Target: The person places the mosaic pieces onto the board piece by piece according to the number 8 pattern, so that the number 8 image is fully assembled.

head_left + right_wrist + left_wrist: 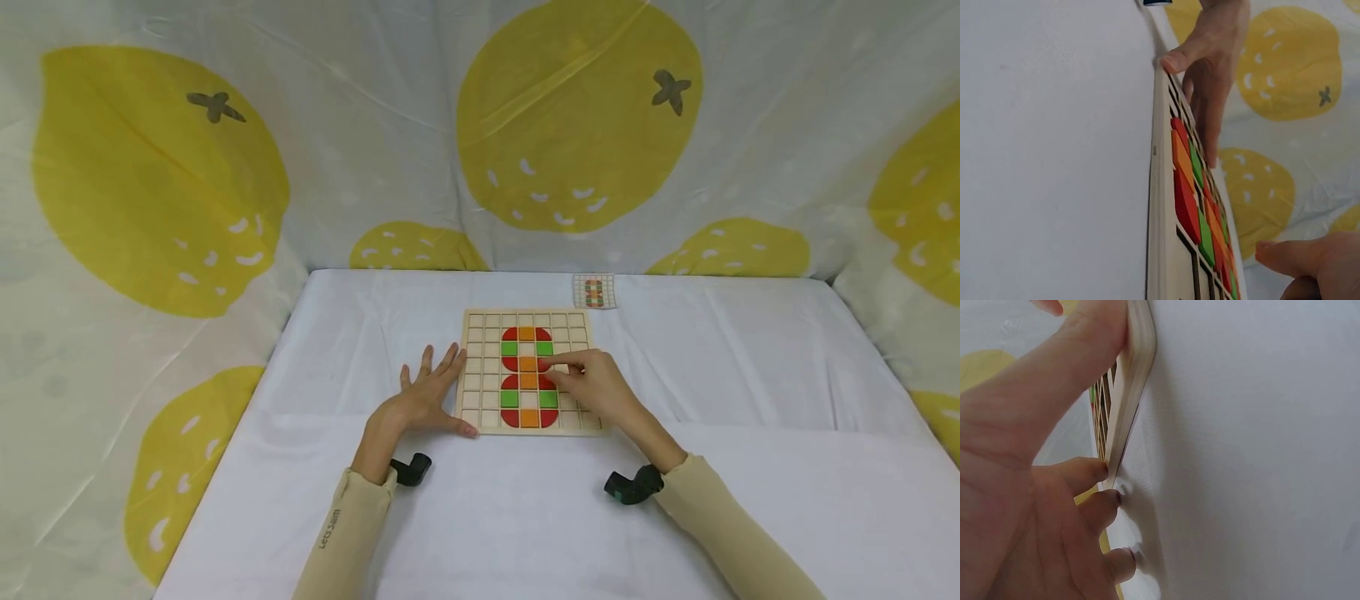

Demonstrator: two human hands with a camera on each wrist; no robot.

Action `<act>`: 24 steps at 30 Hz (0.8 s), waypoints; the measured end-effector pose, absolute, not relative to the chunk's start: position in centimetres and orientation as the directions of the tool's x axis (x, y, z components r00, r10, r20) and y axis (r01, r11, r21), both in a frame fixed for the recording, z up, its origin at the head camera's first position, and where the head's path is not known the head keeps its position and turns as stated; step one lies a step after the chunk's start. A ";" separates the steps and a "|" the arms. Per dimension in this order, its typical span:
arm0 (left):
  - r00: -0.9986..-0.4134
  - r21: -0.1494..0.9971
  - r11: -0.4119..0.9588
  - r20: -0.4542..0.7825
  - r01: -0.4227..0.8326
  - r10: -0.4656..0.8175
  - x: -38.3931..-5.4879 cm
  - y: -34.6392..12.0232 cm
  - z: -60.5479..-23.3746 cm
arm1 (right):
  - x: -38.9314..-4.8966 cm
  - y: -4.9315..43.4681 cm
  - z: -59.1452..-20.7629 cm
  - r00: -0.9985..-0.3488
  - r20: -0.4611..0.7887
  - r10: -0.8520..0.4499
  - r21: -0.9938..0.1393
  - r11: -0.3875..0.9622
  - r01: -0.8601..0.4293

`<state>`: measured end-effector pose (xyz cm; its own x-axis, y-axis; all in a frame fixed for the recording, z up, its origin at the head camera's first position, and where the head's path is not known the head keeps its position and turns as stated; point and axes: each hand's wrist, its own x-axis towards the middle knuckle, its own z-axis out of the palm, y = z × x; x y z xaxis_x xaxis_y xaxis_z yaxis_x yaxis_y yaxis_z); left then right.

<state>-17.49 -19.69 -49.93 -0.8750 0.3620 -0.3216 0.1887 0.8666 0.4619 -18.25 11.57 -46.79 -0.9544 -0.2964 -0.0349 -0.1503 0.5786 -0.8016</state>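
A square wooden grid board (491, 325) lies on the white table. Red tiles with a rounded corner (511, 418), orange square tiles (528, 381) and green tiles (548, 399) form a figure-eight pattern of two stacked rings in it. My left hand (423, 400) is spread at the board's left side. Its thumb touches the near left corner and its fingertips rest along the left edge. My right hand (603, 387) reaches in from the right, thumb and index finger pinching at a red tile on the pattern's right side, mid-height. The fingertips partly hide that tile.
A small printed card (594, 292) showing the same coloured pattern on a grid lies behind the board. A lemon-print cloth (375, 150) hangs around the table's back and sides. Black wrist cameras (633, 485) sit at both cuffs.
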 end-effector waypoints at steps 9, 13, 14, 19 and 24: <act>-0.882 0.497 0.846 -0.290 0.193 0.371 -17.0 -19.8 -49.3 | -18.8 15.2 -46.9 -0.973 0.032 -0.230 -0.750 0.638 -0.176; -0.887 0.521 0.838 -0.292 0.165 0.357 -16.6 -19.9 -48.7 | -18.4 16.6 -47.1 -0.979 0.013 -0.204 -0.729 0.668 -0.149; -0.886 0.525 0.836 -0.296 0.162 0.358 -16.5 -19.9 -48.4 | -18.3 16.9 -47.2 -0.980 0.011 -0.199 -0.724 0.675 -0.145; -0.879 0.544 0.821 -0.289 0.174 0.378 -16.1 -20.1 -47.4 | -17.7 18.6 -47.2 -0.985 0.047 -0.165 -0.690 0.708 -0.152; -0.909 0.494 0.844 -0.221 0.208 0.353 -15.8 -20.2 -45.5 | -17.0 20.2 -46.5 -0.987 0.120 -0.102 -0.608 0.778 -0.155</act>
